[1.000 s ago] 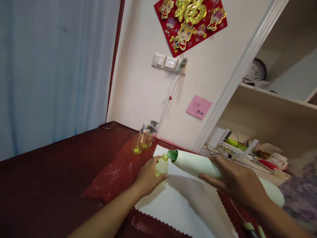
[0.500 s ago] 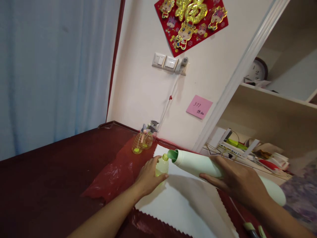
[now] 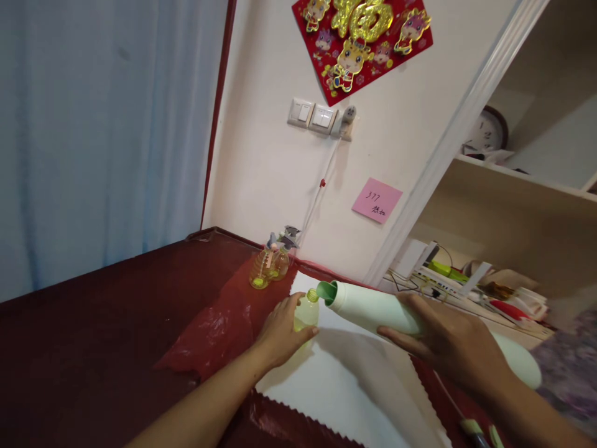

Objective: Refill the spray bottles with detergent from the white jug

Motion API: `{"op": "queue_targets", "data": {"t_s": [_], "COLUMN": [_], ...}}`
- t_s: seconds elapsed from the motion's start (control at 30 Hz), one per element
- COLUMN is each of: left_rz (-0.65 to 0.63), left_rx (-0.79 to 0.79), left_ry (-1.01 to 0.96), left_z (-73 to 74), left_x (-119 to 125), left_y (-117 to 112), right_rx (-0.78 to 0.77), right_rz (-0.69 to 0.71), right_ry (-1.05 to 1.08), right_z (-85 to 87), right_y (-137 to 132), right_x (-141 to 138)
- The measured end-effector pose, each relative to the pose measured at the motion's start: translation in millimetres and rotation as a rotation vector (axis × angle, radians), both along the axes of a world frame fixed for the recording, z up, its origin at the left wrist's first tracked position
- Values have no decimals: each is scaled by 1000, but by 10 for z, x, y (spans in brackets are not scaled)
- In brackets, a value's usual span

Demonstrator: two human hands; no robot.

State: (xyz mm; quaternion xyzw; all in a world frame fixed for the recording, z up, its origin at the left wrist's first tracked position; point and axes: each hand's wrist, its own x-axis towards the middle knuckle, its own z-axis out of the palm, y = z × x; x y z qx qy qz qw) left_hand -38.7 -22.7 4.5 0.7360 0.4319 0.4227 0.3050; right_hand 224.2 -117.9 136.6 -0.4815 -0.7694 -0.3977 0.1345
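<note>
My left hand (image 3: 278, 336) is wrapped round a small clear bottle (image 3: 306, 312) of yellow-green liquid that stands on a white cloth (image 3: 345, 386). My right hand (image 3: 448, 345) grips a large pale green bottle (image 3: 373, 308), tipped almost flat. Its green spout (image 3: 325, 291) hangs right over the small bottle's open neck.
Two small amber spray bottles (image 3: 268, 267) stand by the wall behind a red plastic sheet (image 3: 209, 336) on the dark red table (image 3: 93, 336). A shelf (image 3: 466, 280) of clutter is at right. A blue curtain (image 3: 93, 124) hangs at left.
Nothing has visibly moved besides a slight shift of the camera; both hands keep the same hold on their bottles.
</note>
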Motion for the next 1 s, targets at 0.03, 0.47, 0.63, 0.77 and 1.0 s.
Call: {"op": "queue_targets", "data": {"t_s": [0.03,0.47,0.63,0.77,1.0], "left_rz": [-2,-10,-14,-17,-14], "left_rx": [1,-8,-9,-6,-6], "left_ry": [-1,5,10,9,11], "left_z": [1,20,11,5,-5], "left_x": [-1,-7,-5,-2,5], "left_y": [0,-12,0,12,20], "right_rx": [2,4,7,-7,14], "right_rz": [2,-3,-7,-14,8], "right_ry": [-2,0,-13,-15,-15], "right_z": [-1,-29,-24,-26,-22], "right_y": [1,14,8,2,8], "right_x": [1,-4,8,13,12]}}
